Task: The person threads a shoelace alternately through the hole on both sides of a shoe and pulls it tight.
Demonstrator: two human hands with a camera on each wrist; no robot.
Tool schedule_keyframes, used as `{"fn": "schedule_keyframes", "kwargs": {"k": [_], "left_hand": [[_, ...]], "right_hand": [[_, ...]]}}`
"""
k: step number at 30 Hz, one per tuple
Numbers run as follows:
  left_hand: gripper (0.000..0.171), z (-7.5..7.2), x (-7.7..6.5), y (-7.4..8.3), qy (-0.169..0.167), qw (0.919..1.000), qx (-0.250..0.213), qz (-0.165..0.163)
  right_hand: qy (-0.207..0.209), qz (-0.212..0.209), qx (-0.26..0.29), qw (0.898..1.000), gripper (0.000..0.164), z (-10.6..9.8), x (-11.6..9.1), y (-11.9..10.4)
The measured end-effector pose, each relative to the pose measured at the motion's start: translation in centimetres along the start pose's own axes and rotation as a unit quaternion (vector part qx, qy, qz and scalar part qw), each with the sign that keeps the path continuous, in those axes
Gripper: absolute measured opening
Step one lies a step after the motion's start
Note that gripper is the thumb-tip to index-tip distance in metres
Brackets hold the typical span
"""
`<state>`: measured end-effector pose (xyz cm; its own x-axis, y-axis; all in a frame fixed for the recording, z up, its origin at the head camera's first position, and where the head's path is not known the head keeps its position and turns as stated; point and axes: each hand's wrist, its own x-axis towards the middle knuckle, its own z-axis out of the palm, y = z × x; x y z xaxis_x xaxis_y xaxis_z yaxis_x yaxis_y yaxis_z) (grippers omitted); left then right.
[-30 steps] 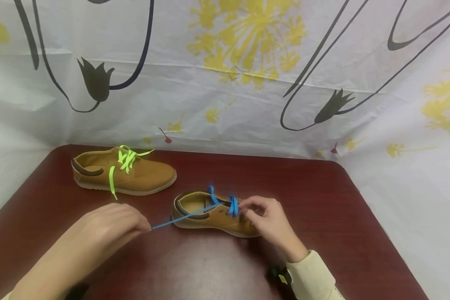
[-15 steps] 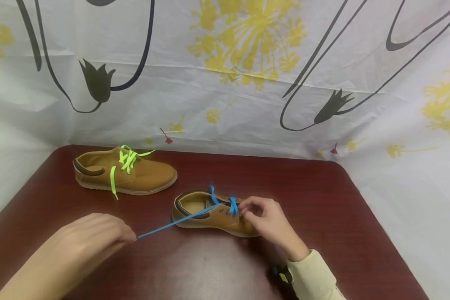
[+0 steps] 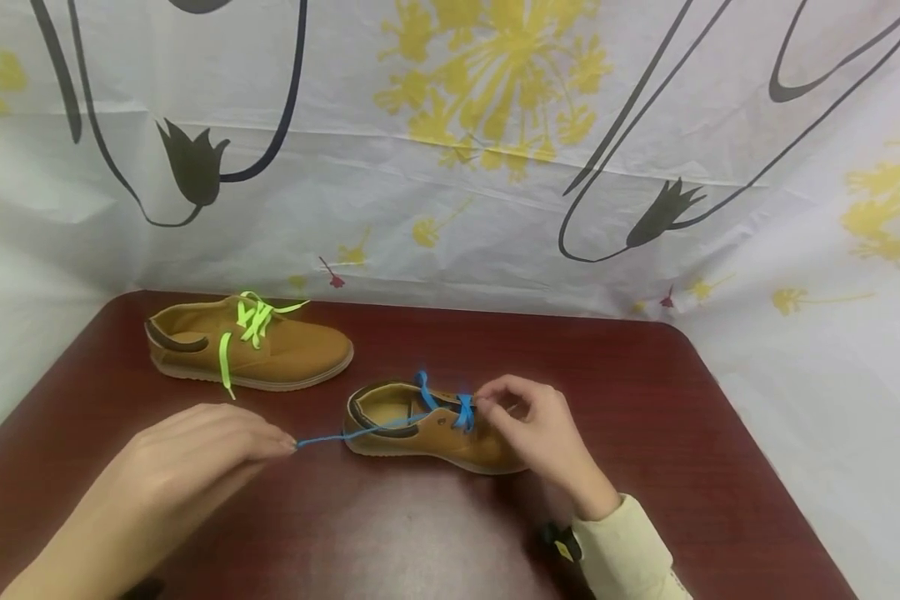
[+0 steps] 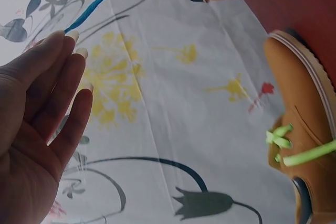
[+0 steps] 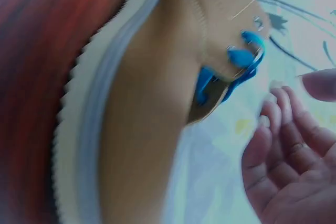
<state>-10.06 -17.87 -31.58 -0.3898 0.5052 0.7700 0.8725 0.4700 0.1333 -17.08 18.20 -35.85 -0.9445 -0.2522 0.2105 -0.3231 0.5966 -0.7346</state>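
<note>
A tan shoe (image 3: 412,446) lies on the table with its toe to the right, and a blue shoelace (image 3: 462,413) runs through some of its eyelets. My left hand (image 3: 195,454) pinches one end of that lace between thumb and fingertips, left of the heel; the lace sags a little on its way to the shoe. Close over the lacing is my right hand (image 3: 543,433), fingers loosely bent. In the right wrist view, the right hand (image 5: 294,150) shows a gap between thumb and fingers, with nothing in it. A short blue lace end stands up by the shoe's opening.
A second tan shoe (image 3: 303,350) with lime-green laces (image 3: 255,319) sits at the back left of the dark red table (image 3: 570,358). A white patterned sheet (image 3: 450,217) hangs behind the table and along its sides. A small black object (image 3: 558,537) is by the right cuff.
My left hand first drew the lace left and down, then came back up and right, so the taut lace went slack. My right hand rose slightly near the lacing.
</note>
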Motion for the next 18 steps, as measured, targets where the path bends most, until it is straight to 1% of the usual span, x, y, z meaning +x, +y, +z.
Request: {"fn": "schedule_keyframes", "kwargs": {"k": [1, 2, 4, 7, 9, 10, 12, 15, 16, 18], "left_hand": [[0.031, 0.2, 0.6, 0.6, 0.013, 0.9998, 0.010, 0.010], [0.030, 0.6, 0.9, 0.7, 0.029, 0.9993, 0.003, 0.025], [0.030, 1.1, 1.4, 0.9, 0.033, 0.9987, -0.004, 0.039], [0.029, 1.6, 2.2, 1.3, 0.032, 0.9983, -0.008, 0.048], [0.027, 2.0, 2.8, 1.4, 0.038, 0.9975, -0.019, 0.057], [0.026, 2.2, 3.1, 1.4, 0.041, 0.9971, -0.023, 0.060], [0.025, 2.6, 3.7, 1.5, 0.046, 0.9963, -0.029, 0.067], [0.023, 3.0, 4.5, 1.6, 0.052, 0.9954, -0.031, 0.074], [0.022, 3.2, 4.7, 1.6, 0.054, 0.9951, -0.031, 0.076], [0.021, 3.4, 5.1, 1.6, 0.057, 0.9948, -0.033, 0.078]], "right_hand": [[0.003, -0.017, 0.007, 1.000, 0.007, 0.0, 0.0, -0.4], [0.004, -0.038, 0.017, 0.999, 0.008, 0.1, 0.1, -0.8], [-0.004, -0.090, 0.035, 0.995, 0.011, 0.5, 0.3, -1.8], [-0.040, -0.166, 0.066, 0.983, 0.015, 1.3, 0.7, -3.3], [-0.077, -0.197, 0.090, 0.973, 0.019, 1.9, 1.0, -4.3], [-0.101, -0.205, 0.107, 0.968, 0.021, 2.1, 1.2, -4.8], [-0.154, -0.202, 0.148, 0.956, 0.027, 2.6, 1.5, -5.6], [-0.243, -0.177, 0.224, 0.927, 0.038, 3.2, 1.8, -6.5], [-0.266, -0.169, 0.242, 0.918, 0.043, 3.3, 2.0, -6.6], [-0.297, -0.159, 0.259, 0.905, 0.051, 3.6, 2.3, -6.8]]}}
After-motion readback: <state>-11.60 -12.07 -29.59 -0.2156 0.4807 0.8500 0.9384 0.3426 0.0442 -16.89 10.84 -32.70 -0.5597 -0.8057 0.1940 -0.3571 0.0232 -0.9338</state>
